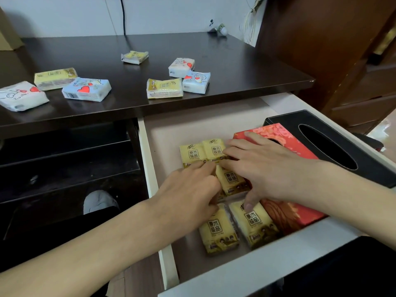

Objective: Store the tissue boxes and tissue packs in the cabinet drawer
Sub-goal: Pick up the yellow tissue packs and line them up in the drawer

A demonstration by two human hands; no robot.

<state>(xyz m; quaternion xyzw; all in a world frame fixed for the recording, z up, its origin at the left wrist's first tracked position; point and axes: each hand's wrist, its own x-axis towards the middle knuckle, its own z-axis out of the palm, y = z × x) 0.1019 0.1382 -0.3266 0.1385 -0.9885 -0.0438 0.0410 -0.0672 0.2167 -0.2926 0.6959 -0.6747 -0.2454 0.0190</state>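
The white cabinet drawer point(150, 168) is pulled out below the dark desk. Inside lie a black tissue box point(334, 144) at the right, a red flowered tissue box point(289, 142) beside it, and several yellow tissue packs point(218, 230) in rows at the left. My left hand point(188, 194) and my right hand point(267, 168) both rest on a yellow pack point(231, 179) in the middle row, fingers pressing its sides. On the desk lie several more packs: yellow ones point(164, 88), blue heart-printed ones point(86, 90) and white ones point(20, 96).
The dark desk top point(235, 61) reaches back to a white wall with a black cable point(123, 16). A small bottle point(221, 30) lies at the back right. A brown wooden cabinet point(321, 50) stands to the right. Dark shelves point(64, 157) sit under the desk at left.
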